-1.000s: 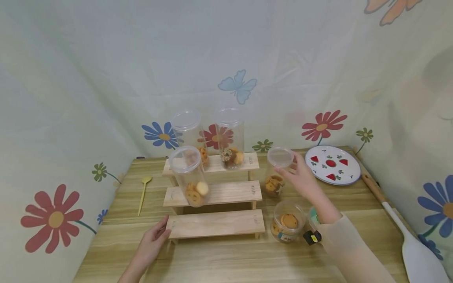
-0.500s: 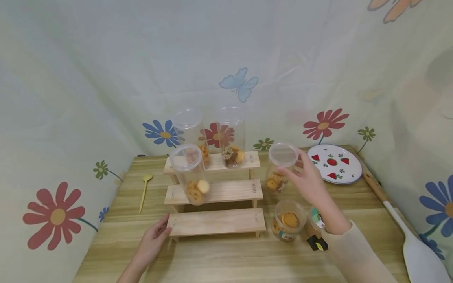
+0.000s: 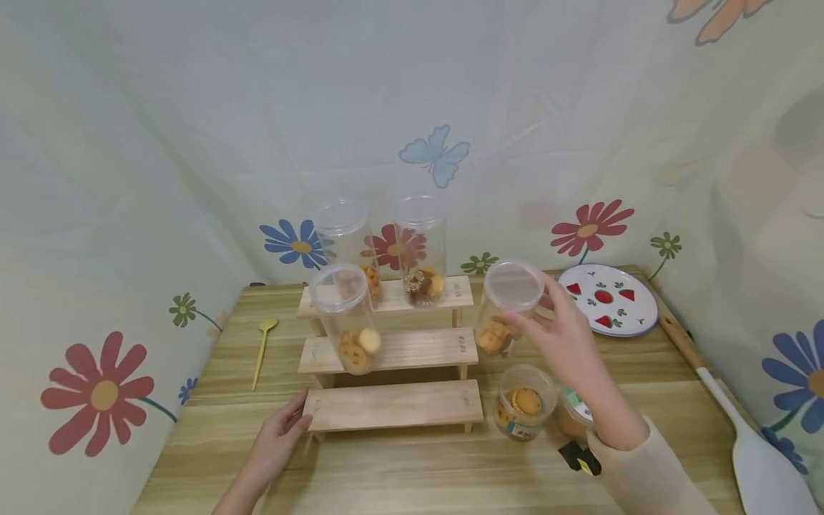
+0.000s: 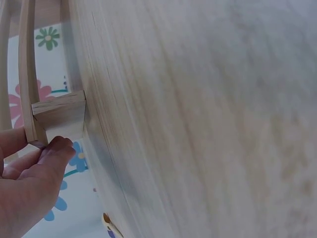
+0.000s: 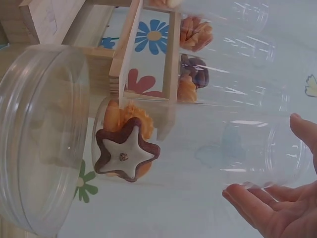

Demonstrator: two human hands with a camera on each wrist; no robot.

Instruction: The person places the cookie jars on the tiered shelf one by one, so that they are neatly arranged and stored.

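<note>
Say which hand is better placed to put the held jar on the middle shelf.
Probably the right hand: it grips the jar near its lid, close to the middle shelf. The left hand holds the left end of the bottom shelf.

The right hand (image 3: pixel 563 332) holds, near its lid, a clear cylindrical jar (image 3: pixel 497 306), with golden biscuits and a star-shaped one (image 5: pixel 124 153), white with dark brown edge, at its bottom. The jar is between two and three o'clock from the pale wooden stand (image 3: pixel 393 405). This has three steps, rising toward twelve o'clock; the left hand (image 3: pixel 273 440) grips the lowest step's end, at eight o'clock.
</note>
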